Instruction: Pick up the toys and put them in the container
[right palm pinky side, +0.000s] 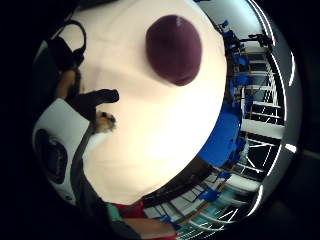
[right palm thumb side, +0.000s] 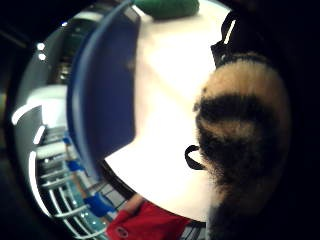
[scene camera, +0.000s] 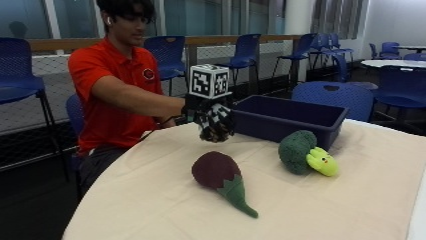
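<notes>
In the outside view my gloved right hand grips a striped plush toy in the air, just left of the blue container. The thumb side view shows the toy's tan and black fur close to the palm, with the blue container beside it. A purple eggplant toy with a green stem lies on the table below and in front of the hand; it also shows on the cloth as the eggplant. A green broccoli toy with a yellow-green face lies in front of the container.
A cream cloth covers the table. The person in a red shirt sits at the table's far left edge. Blue chairs stand behind the container and along the railing.
</notes>
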